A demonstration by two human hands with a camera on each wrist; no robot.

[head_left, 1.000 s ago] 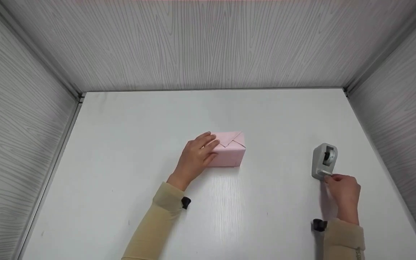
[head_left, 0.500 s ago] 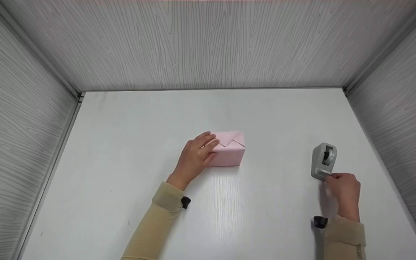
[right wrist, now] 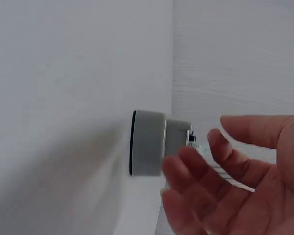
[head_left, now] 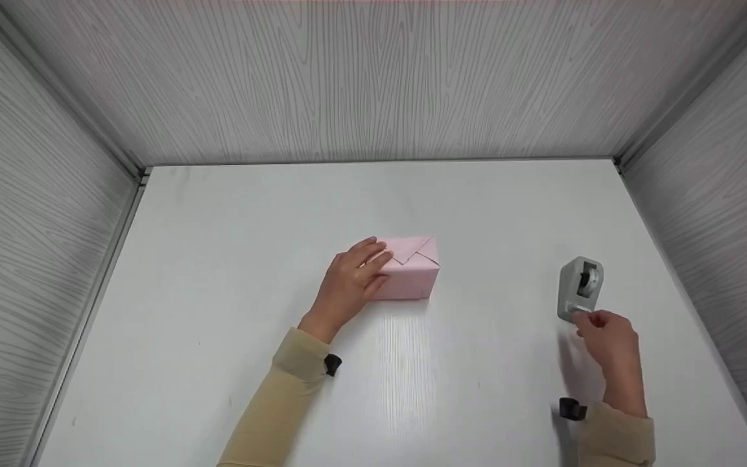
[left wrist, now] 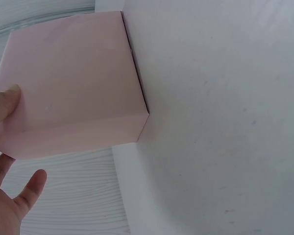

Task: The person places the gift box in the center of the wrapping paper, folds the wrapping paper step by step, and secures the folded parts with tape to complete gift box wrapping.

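A box wrapped in pink paper (head_left: 410,282) rests mid-table, its folded paper flaps on top. My left hand (head_left: 346,279) grips its left end, fingers over the top and thumb against the near side. In the left wrist view the thumb (left wrist: 7,102) presses on a broad face of the pink box (left wrist: 71,73). Farther right stands a grey tape dispenser (head_left: 570,285) with a roll of clear tape (head_left: 592,280). My right hand (head_left: 610,337) is at its near end, thumb and index finger pinching the tape's end. A bit of printed clear tape (right wrist: 200,147) shows by the fingers in the right wrist view.
The white table (head_left: 231,259) is bounded by grey wood-grain panels at the back (head_left: 373,84), left (head_left: 30,227) and right (head_left: 723,194). A black wrist device (head_left: 571,408) sits at the right cuff.
My right hand has shifted slightly left across the dispenser's near end. The left hand and the pink box have stayed in place.
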